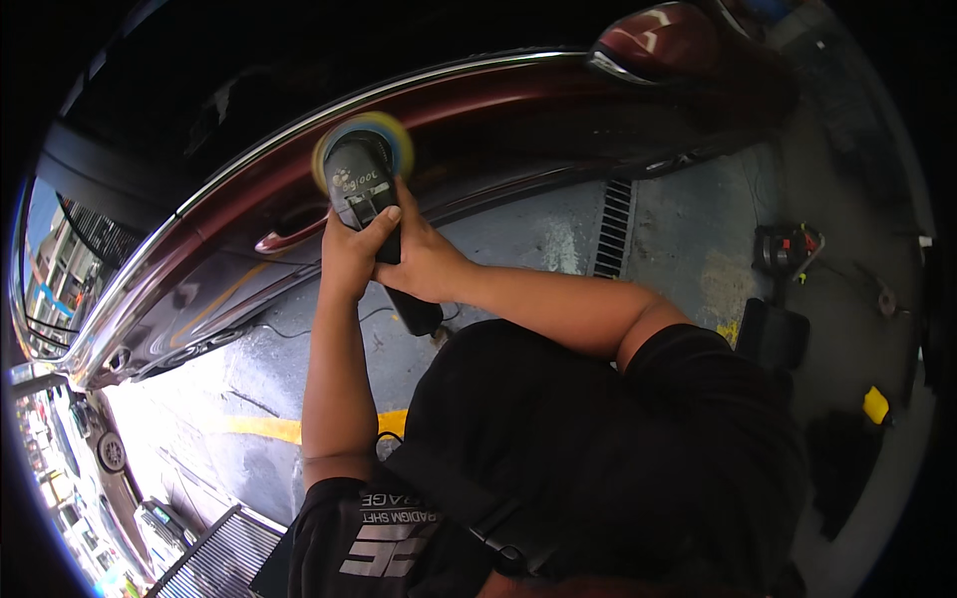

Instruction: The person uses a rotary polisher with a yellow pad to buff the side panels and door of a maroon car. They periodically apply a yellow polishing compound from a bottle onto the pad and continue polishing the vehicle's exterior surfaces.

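A black electric polisher (366, 179) with a round yellow and blue pad (405, 146) lies over the upper door panel (478, 112) of a dark red car. The pad is blurred, as if spinning, and overlaps the panel just below the chrome window trim. My left hand (348, 250) grips the polisher body from the left, its thumb across the top. From the right, my right hand (434, 258) holds the same body, one finger reaching forward near the pad. The polisher's rear end sticks out below my hands, and a cord shows near it.
A door handle (288, 241) is left of my hands, and a side mirror (658, 41) sits at the upper right. On the floor are a drain grate (614, 228), a black and red device (781, 248) and a yellow object (875, 405). Other cars stand at the lower left.
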Demonstrator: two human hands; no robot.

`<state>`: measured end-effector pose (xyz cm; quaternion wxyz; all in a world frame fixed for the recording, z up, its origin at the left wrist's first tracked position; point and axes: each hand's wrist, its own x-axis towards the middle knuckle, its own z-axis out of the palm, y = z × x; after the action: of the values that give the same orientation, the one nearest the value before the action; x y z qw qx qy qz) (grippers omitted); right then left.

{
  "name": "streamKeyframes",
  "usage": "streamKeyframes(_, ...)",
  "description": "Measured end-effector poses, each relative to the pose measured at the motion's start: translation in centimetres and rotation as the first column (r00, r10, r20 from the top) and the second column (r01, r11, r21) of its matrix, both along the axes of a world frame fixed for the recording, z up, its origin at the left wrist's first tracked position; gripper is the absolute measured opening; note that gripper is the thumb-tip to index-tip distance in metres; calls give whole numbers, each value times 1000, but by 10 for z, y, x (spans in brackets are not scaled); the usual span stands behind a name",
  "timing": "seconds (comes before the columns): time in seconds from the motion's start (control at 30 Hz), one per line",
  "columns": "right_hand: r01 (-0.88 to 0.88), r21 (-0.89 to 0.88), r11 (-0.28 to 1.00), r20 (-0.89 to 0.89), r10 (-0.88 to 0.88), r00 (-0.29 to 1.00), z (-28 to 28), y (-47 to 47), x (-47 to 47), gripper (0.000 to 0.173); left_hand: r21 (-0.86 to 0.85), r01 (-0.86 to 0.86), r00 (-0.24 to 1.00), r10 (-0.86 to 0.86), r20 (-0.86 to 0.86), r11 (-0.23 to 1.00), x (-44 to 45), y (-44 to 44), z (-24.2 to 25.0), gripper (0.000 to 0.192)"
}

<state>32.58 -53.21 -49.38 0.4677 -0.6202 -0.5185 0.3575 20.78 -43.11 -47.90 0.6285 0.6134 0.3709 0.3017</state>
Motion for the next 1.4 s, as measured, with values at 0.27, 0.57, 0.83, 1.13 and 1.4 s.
streamKeyframes(0.27,143,11,990,-24,-142,990,-11,-64,117,131,75,53,994,-45,-98,996,126,-52,-17,67)
streamKeyframes(0.57,275,65,959,3,-276,961,-26,-132,241,123,152,79,993,-64,-102,985,255,-119,-46,74)
streamKeyframes(0.83,302,-5,953,49,-302,952,-29,-173,338,117,122,136,989,-142,44,983,351,-157,-71,78)
streamKeyframes(1.13,315,20,949,171,-313,934,-38,-213,434,118,156,136,991,-133,-28,978,440,-203,-69,97)
streamKeyframes(1.4,412,-14,911,140,-406,903,-38,-231,490,113,168,194,981,-187,-57,967,505,-218,-65,107)
